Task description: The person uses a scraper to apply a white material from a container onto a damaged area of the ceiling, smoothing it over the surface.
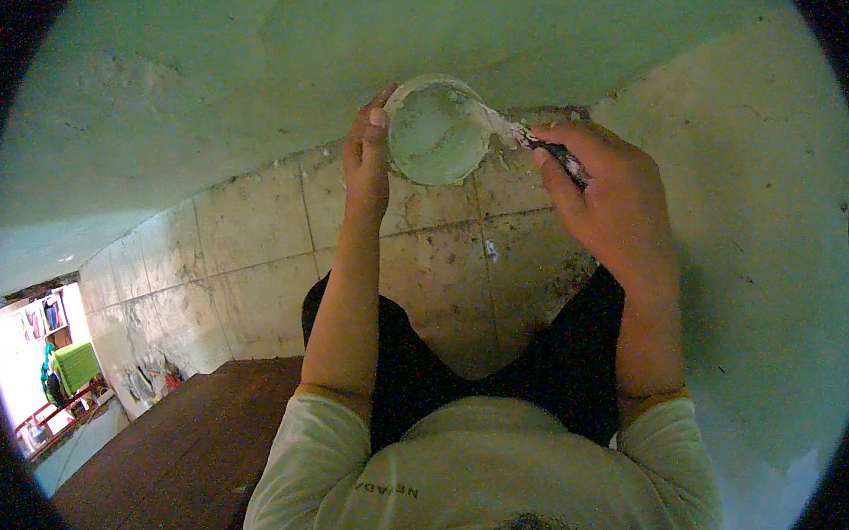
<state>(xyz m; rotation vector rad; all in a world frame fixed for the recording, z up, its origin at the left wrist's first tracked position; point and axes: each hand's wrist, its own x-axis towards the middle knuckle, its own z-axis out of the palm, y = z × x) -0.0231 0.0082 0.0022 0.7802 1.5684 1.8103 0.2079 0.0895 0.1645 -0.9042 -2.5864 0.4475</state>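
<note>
My left hand (369, 154) is closed on the left side of a round, pale tub (440, 177), its thumb over the rim. Whitish-green paste coats the tub's inside and crusts its rim. In my right hand (610, 181) is a putty knife (560, 160), its dark handle smeared with white. The knife's paste-covered blade reaches left to the tub's right rim and seems to touch it. Paste hides the exact shape of the blade.
A green wall (246, 74) rises just beyond the tub, and another wall (774, 250) stands at the right. Stained floor tiles (254, 258) lie below. At the lower left is a brown wooden surface (195, 436); past it, a bright opening shows a green basket (75, 366) and shelves.
</note>
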